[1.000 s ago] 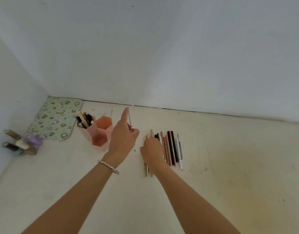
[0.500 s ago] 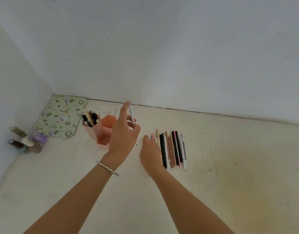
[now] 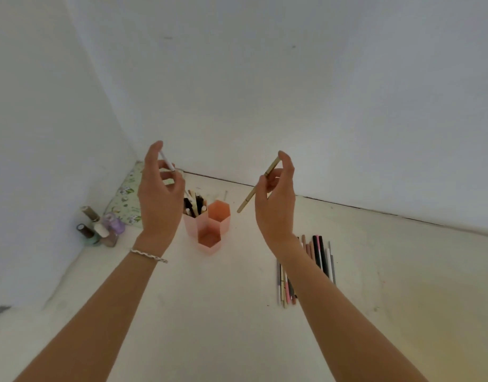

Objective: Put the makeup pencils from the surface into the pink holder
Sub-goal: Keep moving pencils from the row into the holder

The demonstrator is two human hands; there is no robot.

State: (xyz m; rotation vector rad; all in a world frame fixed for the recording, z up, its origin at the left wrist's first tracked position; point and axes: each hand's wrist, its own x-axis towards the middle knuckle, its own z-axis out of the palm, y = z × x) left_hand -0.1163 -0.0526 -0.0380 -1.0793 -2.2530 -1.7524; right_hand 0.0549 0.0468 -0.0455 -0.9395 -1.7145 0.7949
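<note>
The pink holder [image 3: 209, 228] has three hexagonal cups; the left cup holds several pencils, the other two look empty. My left hand [image 3: 160, 194] is raised just left of the holder and pinches a white pencil [image 3: 167, 162]. To the holder's right my right hand [image 3: 275, 202] is lifted off the surface, gripping a beige pencil [image 3: 255, 188] that slants down-left toward the holder. A row of several makeup pencils [image 3: 320, 257] lies on the cream surface, partly hidden under my right forearm.
Several nail polish bottles [image 3: 99, 230] stand in the left corner by the wall. A floral mat [image 3: 127, 197] lies behind them. White walls close the back and the left side.
My right hand has come up off the row of pencils with a beige pencil in it. The left hand has risen with its white pencil, and the view has shifted right and closer.
</note>
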